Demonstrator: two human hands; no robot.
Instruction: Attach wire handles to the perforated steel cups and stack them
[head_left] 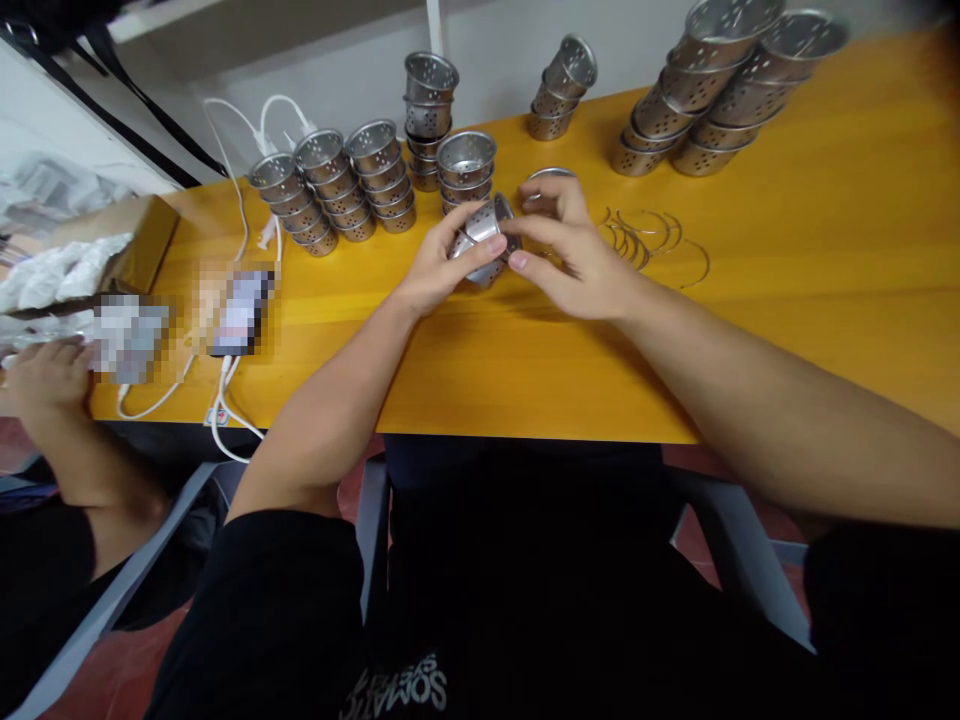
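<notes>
My left hand (442, 260) is wrapped round a small perforated metal cup (484, 222), tilted over the table, with its mouth towards the right. Another metal piece shows just below it, partly hidden by the fingers. My right hand (566, 245) is at the cup's right side, its fingers apart and curved, the thumb and a fingertip close to the rim. Whether it touches the rim is hard to tell. Behind my right hand, a metal rim (551, 173) shows partly. Several thin curved wires (637, 240) lie on the table to the right.
Stacks of perforated cups (379, 170) stand along the back, with taller leaning stacks (709, 95) at the back right. On the left are a phone (244, 312) with white cables, a cardboard box (154, 240) holding plastic bags, and another person's hand (52, 372). The wooden table's front edge (525, 425) runs before me.
</notes>
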